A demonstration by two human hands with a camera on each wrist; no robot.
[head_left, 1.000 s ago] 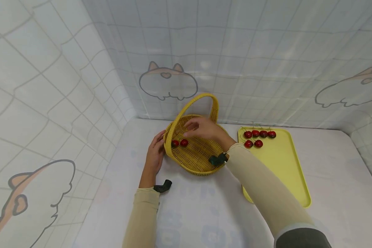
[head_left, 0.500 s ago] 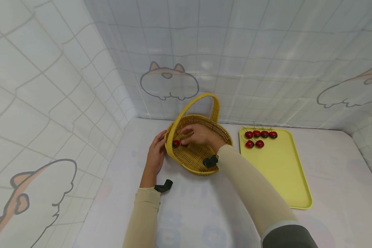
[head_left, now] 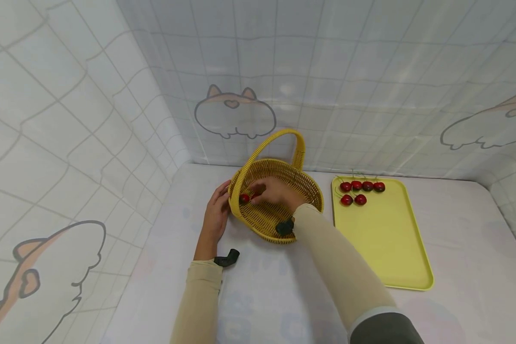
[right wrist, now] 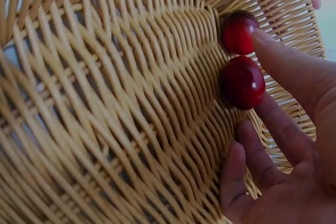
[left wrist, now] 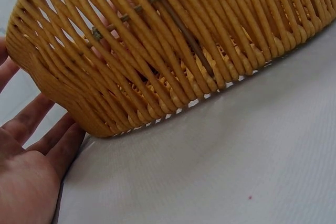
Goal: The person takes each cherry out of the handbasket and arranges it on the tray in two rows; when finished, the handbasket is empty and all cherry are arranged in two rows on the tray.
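A yellow wicker basket (head_left: 266,229) with a tall arched handle (head_left: 290,131) stands on the table. My left hand (head_left: 217,212) rests against its left outer wall, fingers extended along the wicker (left wrist: 157,51). Inside the basket is my right hand (head_left: 277,191), its thumb and index finger on either side of one dark red cherry (right wrist: 242,83). A second cherry (right wrist: 239,32) lies right beside it, close to the thumb tip. From the head view the held cherry is mostly covered by the fingers, while the other cherry (head_left: 244,198) shows near the handle's base.
To the right of the basket lies a yellow tray (head_left: 382,239), with several stemmed cherries (head_left: 356,186) in two rows at its back left corner. White tablecloth (head_left: 258,296) covers the table. Walls of printed fabric (head_left: 348,95) stand behind and at the sides.
My right hand has moved down into the basket towards the cherries, and its thumb and index finger have come round one of them. The left hand has stayed at the basket's side.
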